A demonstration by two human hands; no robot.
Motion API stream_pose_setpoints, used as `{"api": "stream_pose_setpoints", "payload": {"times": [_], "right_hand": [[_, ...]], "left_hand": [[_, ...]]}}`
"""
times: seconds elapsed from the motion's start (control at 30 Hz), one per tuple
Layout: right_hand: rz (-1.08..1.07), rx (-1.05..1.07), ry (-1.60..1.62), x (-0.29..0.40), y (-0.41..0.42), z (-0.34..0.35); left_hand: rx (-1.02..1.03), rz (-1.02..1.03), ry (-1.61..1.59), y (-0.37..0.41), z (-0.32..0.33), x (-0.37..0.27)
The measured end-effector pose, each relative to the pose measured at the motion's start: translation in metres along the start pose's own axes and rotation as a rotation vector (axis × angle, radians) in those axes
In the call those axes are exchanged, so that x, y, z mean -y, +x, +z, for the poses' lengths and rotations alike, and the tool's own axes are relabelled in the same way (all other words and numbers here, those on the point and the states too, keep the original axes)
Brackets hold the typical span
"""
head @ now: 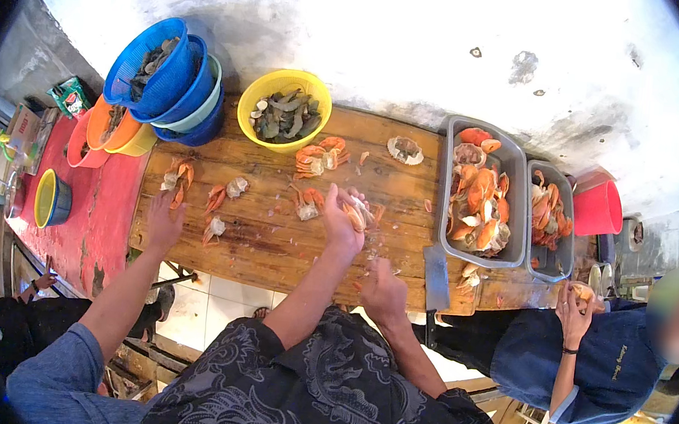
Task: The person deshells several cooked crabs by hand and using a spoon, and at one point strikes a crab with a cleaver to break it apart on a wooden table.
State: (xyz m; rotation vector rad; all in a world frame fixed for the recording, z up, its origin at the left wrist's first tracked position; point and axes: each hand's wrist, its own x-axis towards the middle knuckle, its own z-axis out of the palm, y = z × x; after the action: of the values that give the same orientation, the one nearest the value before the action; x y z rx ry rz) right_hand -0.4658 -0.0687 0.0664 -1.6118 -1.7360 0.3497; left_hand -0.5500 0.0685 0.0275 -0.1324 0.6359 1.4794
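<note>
My left hand [342,219] is raised over the middle of the wooden table [262,253], closed around a piece of crab [359,214] with pale and orange parts. Nearer to me, by the front edge, my right hand [385,293] is curled like a fist. Whether anything lies inside its fingers cannot be made out. Just left of my left hand lies an orange-and-white crab portion [308,203]. Behind it rests a larger crab cluster [322,158]. An upturned crab shell [405,150] sits near the wall. Small shell scraps litter the boards around my hands.
A cleaver [436,279] lies at the front edge, its handle overhanging. Right of it stand two grey tubs [525,230] of crab. Behind are a yellow basket [244,117] of shrimp and stacked blue baskets [120,77]. A co-worker's hand [165,223] reaches in from the left; another person [577,357] holds crab at right.
</note>
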Motion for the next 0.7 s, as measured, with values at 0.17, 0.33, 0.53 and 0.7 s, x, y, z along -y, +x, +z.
{"api": "stream_pose_setpoints", "payload": {"times": [0.17,0.33,0.53,0.7], "right_hand": [[0.011,-0.234,0.153,0.034,0.012,-0.027],[0.026,-0.127,0.148,0.019,0.002,-0.017],[-0.063,-0.077,0.009,0.0,-0.005,-0.003],[0.173,0.0,0.155,0.016,0.004,-0.017]], "left_hand": [[0.071,0.039,-0.006,0.002,-0.002,-0.001],[0.09,0.061,0.027,0.0,0.002,0.001],[0.169,0.002,-0.027,0.002,-0.001,0.0],[0.169,-0.112,-0.104,0.0,0.001,-0.008]]}}
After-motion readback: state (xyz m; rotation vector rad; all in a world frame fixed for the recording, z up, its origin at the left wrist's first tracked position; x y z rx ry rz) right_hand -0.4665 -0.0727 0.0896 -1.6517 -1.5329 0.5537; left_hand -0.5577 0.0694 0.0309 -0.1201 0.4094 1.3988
